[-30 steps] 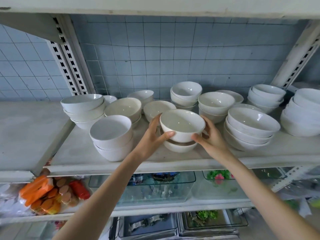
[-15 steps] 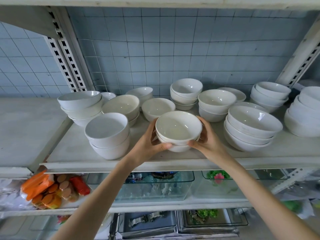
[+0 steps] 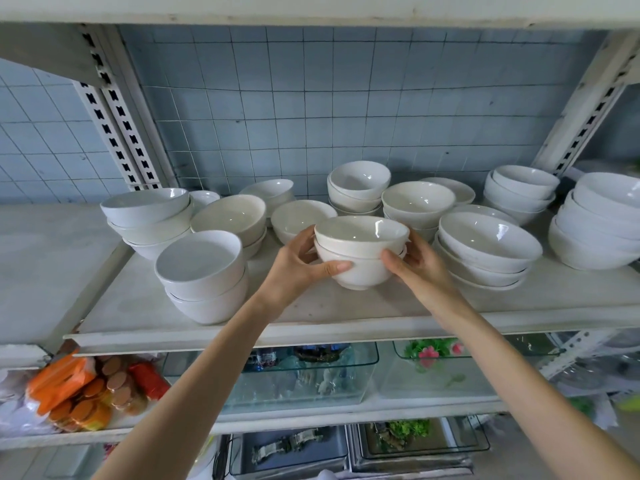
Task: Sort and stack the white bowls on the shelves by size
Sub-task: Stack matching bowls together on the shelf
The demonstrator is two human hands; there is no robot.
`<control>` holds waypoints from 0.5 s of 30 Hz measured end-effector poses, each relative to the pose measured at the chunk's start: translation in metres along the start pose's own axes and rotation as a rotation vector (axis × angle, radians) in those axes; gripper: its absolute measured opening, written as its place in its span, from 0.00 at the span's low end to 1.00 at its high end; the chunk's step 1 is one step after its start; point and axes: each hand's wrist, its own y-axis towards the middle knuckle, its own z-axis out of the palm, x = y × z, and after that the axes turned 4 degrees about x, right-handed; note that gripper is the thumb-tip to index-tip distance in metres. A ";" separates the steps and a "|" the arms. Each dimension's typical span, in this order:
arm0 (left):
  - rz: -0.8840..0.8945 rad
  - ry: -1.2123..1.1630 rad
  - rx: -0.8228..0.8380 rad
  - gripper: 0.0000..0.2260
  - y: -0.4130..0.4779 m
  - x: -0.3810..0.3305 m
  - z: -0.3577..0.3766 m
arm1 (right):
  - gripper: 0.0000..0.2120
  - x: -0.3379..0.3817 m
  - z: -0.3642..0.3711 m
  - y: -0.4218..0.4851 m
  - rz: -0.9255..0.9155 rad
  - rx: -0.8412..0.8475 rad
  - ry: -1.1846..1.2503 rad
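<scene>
A pair of white bowls (image 3: 360, 271), one nested inside the other, sits at the front middle of the shelf (image 3: 311, 308), its foot down on or just at the shelf surface. The left hand (image 3: 298, 268) grips it from the left, thumb across the lower bowl's front and fingers (image 3: 306, 237) curled round the back. The right hand (image 3: 417, 266) grips it from the right in the same way, thumb on the front wall. Just behind the pair stands a single bowl (image 3: 301, 216). To the left, near the shelf's front edge, is a stack of two bowls (image 3: 204, 275), and behind it a stack of three (image 3: 149, 220) and another short stack (image 3: 230, 220). To the right, close beside the right hand, is a stack of wide bowls (image 3: 485, 251). Further right, a taller pile (image 3: 602, 223) reaches the frame edge. More stacks stand along the blue tiled wall (image 3: 311, 98) at the back. On the shelf below lie orange packets (image 3: 62, 379) and a glass tank (image 3: 304, 375).
</scene>
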 end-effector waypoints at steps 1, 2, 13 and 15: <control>-0.005 -0.001 0.010 0.29 0.002 0.000 0.002 | 0.39 0.001 -0.002 0.000 -0.004 0.001 -0.007; -0.010 0.001 0.021 0.30 0.003 0.000 0.003 | 0.38 0.002 -0.004 -0.001 -0.008 0.002 -0.014; -0.011 0.067 0.046 0.46 -0.003 0.012 0.007 | 0.40 -0.013 0.000 -0.011 0.028 0.041 0.013; 0.002 0.063 0.030 0.46 -0.005 0.015 0.006 | 0.42 -0.016 0.001 -0.012 0.036 0.057 0.012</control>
